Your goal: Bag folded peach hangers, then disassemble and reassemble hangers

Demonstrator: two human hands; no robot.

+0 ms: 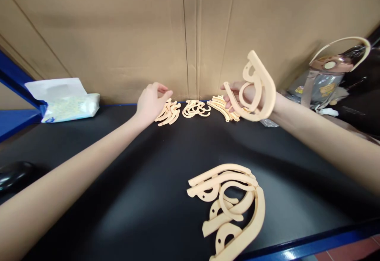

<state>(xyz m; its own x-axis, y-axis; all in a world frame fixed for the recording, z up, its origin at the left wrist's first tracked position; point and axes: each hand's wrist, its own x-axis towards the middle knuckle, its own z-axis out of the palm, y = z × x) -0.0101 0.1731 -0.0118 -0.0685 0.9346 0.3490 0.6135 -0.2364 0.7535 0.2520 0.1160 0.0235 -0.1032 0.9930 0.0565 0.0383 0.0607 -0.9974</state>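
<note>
My right hand is closed around a beige curved plastic piece, lifted above the black table near the far edge. My left hand reaches to the back with fingers curled loosely over a small pile of beige curved pieces; whether it grips one is unclear. Two more small piles lie beside it: a middle pile and a pile of curved strips just under my right hand. Several larger curved pieces lie stacked close to the table's front edge.
A cardboard wall closes the back. A white plastic bag lies at the far left by a blue frame. A water bottle with a handle stands at the right. A black object lies at the left edge.
</note>
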